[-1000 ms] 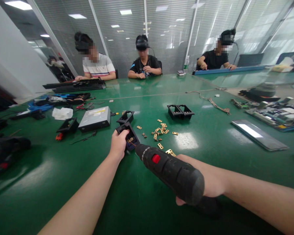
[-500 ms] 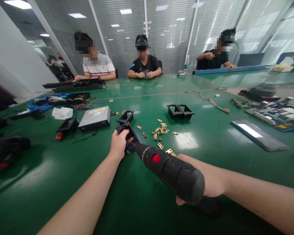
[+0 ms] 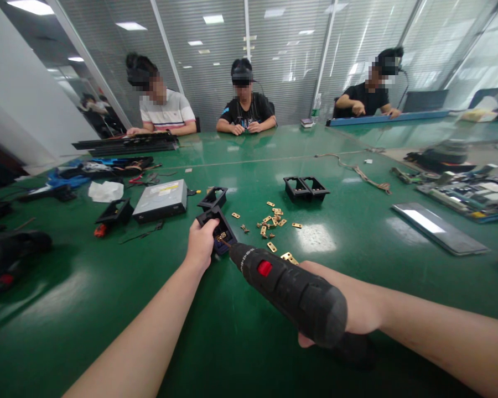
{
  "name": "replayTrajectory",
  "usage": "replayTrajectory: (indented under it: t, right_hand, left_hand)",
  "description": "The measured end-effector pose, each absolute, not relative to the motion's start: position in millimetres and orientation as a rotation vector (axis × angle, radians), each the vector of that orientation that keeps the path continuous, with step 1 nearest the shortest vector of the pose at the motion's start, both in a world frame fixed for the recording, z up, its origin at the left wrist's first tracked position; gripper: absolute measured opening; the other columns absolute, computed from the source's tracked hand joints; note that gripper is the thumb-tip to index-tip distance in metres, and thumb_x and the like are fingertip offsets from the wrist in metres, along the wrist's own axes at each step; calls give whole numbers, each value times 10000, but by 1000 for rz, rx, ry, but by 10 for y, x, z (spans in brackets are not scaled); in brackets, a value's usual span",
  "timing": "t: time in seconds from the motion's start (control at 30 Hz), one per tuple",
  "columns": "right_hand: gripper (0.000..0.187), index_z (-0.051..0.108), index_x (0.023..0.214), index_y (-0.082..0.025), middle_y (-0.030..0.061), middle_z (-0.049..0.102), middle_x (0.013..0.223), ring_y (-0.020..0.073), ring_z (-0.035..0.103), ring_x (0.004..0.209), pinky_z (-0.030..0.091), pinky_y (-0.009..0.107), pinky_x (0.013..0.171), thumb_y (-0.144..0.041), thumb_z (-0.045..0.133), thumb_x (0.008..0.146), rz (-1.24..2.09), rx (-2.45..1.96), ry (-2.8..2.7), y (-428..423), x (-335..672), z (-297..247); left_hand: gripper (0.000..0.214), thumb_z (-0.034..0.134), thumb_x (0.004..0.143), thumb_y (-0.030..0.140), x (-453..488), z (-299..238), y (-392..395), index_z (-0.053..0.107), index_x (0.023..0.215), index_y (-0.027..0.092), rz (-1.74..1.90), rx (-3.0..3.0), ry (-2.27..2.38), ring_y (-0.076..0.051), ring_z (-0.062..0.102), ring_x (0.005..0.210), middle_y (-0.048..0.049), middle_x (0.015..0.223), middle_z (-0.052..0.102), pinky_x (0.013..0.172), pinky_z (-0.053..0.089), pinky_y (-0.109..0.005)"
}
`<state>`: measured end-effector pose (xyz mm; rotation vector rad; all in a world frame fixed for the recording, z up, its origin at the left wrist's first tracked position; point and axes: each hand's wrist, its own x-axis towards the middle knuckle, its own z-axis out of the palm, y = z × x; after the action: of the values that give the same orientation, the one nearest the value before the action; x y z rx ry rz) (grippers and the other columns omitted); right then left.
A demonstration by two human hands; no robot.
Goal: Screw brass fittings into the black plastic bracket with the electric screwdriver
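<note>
My left hand (image 3: 201,243) is closed around a black plastic frame (image 3: 226,228), which tilts toward me with the thumb over its rim. Inside that frame sits a small brass plate (image 3: 221,236). A black cordless drill (image 3: 290,290) with a red switch is gripped by my right hand (image 3: 348,298); the drill body hides most of the fingers. Its bit points left into the frame at the brass plate, though I cannot tell whether it sits in a screw. Loose brass plates (image 3: 271,246) and small screws (image 3: 244,228) lie to the right of the frame.
Just behind are another black frame (image 3: 213,199) and a joined pair of frames (image 3: 306,189). An optical drive (image 3: 161,200) lies left, a dark second drill (image 3: 12,254) at far left. A phone-like slab (image 3: 440,228) and circuit boards (image 3: 477,190) lie right. Three people sit across the table.
My hands, the drill and the frame hold nearly the same position. Across the table, the person at right has lowered a hand onto the long blue bar.
</note>
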<state>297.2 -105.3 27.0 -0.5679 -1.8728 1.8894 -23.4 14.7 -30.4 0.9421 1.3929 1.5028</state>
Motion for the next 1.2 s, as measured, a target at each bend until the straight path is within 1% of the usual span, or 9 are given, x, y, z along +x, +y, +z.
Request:
replayTrajectory:
  t: [0.17,0.33,0.47,0.53,0.67,0.87,1.0,1.1,1.2]
  right_hand:
    - [678,757,939,-227,-79,701,840,171,583,770,526,328,737,-441,1300,593,1882,-588,-1873,-1064,2968,255]
    - [593,751,911,-224,-76,692,852,175,590,791,559,344,792,-376,1277,681,1862,-569,-1870,-1068,2966,273]
    - [629,812,1015,-208,-56,740,904,197,624,830,588,361,814,-390,1288,647,1892,-588,-1867,-1070,2958,311]
    - [620,805,984,-211,-60,745,886,192,627,816,590,359,812,-414,1287,651,1894,-595,-1858,-1072,2956,316]
    - [662,731,843,-225,-90,688,791,162,590,746,566,329,765,-469,1303,618,1873,-570,-1860,-1073,2957,301]
    - [643,765,904,-218,-70,731,838,172,620,766,565,325,742,-475,1296,649,1906,-607,-1847,-1065,2939,296]
    - [680,743,894,-228,-81,712,810,167,607,741,549,327,730,-509,1295,614,1879,-572,-1872,-1062,2934,262]
    - [663,750,929,-229,-77,707,809,172,611,744,515,323,712,-483,1282,627,1890,-598,-1879,-1069,2937,249]
    - [685,767,966,-228,-73,705,836,174,603,755,512,326,722,-435,1289,574,1909,-629,-1852,-1083,2938,278]
  left_hand:
    - [531,936,690,550,-236,-303,147,775,1098,251,1507,928,1395,-426,891,1113,-117,1060,883,956,758,-569]
    - [537,940,685,539,-226,-295,135,782,1108,247,1509,917,1393,-423,891,1099,-119,1060,886,934,756,-555]
    - [510,945,688,529,-223,-290,130,775,1082,255,1528,906,1387,-427,894,1097,-115,1049,885,942,761,-565]
    - [485,950,708,528,-221,-286,127,767,1069,261,1535,929,1389,-427,892,1080,-106,1024,877,947,763,-578]
    - [487,971,731,546,-213,-269,115,774,1073,261,1532,967,1391,-414,882,1049,-92,990,863,961,758,-583]
    - [528,987,715,578,-209,-242,95,781,1079,256,1525,983,1390,-428,876,1075,-99,997,859,978,752,-591]
    - [537,1001,714,600,-220,-255,101,779,1067,263,1518,977,1376,-423,885,1081,-93,1001,864,983,756,-587]
    - [540,1019,696,596,-227,-275,112,773,1041,260,1527,942,1357,-441,898,1119,-109,1008,877,987,764,-598]
    - [557,1032,695,597,-228,-289,120,790,1057,250,1541,920,1349,-457,908,1152,-122,1027,895,996,773,-618]
